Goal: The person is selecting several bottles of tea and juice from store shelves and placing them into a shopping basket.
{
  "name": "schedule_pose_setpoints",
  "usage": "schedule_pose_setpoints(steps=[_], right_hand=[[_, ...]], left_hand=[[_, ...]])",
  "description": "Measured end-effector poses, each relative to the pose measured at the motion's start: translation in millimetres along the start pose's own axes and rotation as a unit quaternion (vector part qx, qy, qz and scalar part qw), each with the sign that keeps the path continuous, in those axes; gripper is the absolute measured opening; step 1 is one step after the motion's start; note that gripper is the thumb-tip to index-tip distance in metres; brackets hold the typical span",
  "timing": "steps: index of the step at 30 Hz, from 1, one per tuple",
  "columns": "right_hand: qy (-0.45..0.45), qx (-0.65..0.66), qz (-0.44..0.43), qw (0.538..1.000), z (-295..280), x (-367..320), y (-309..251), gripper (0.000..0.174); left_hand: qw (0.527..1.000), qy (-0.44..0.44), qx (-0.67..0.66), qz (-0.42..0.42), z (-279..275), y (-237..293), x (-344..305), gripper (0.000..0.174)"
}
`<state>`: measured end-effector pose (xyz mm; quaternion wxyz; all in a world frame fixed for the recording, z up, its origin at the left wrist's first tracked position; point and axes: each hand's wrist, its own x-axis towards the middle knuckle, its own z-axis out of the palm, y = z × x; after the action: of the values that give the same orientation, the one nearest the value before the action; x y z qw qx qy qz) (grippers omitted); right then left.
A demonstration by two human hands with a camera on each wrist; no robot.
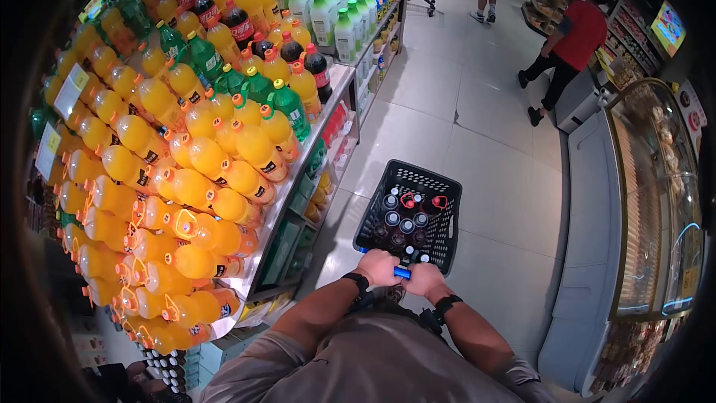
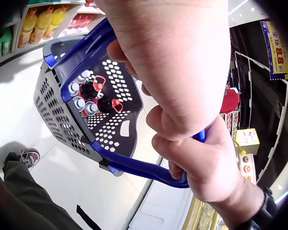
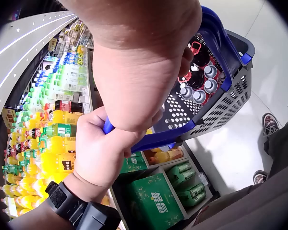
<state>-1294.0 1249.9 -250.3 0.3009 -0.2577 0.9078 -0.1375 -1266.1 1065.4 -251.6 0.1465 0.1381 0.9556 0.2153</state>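
Observation:
Both hands grip the blue handle (image 2: 134,167) of a dark grey shopping basket (image 1: 425,177), held in front of the body. My left hand (image 1: 379,267) and right hand (image 1: 425,280) are side by side, with a short bit of blue handle showing between them. In the left wrist view the right hand's thumb and fingers curl round the handle. Inside the basket stand several dark bottles (image 3: 210,72) with pale caps, and two with red carrying loops (image 2: 100,84). The hands and wrists hide part of the handle in both wrist views.
On the left, a display shelf is packed with orange drink bottles (image 1: 194,186), green bottles (image 1: 205,56) and cola bottles (image 1: 239,24). A glass-fronted counter (image 1: 656,201) lines the right side. Tiled floor (image 1: 492,179) runs between them. A person in red (image 1: 578,30) is ahead right.

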Motion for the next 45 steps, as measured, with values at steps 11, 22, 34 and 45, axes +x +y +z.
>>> schedule_pose_setpoints(steps=[11,22,34,45], right_hand=[[-0.032,0.0,-0.013,0.999,-64.4,42.2,47.7,0.035],[-0.007,-0.015,-0.031,0.999,-126.6,110.0,90.7,0.037],[-0.067,-0.059,-0.005,0.996,-212.8,214.1,126.8,0.033],[-0.07,-0.074,-0.01,0.995,-275.2,314.8,136.9,0.03]], left_hand=[[0.999,0.031,0.016,-0.018,-11.3,3.4,78.0,0.035],[0.999,0.042,-0.001,-0.009,-46.9,-12.0,164.7,0.035],[0.998,0.019,-0.048,-0.03,-98.9,-48.0,277.1,0.029],[0.996,0.063,-0.066,-0.006,-134.9,-109.2,360.8,0.026]])
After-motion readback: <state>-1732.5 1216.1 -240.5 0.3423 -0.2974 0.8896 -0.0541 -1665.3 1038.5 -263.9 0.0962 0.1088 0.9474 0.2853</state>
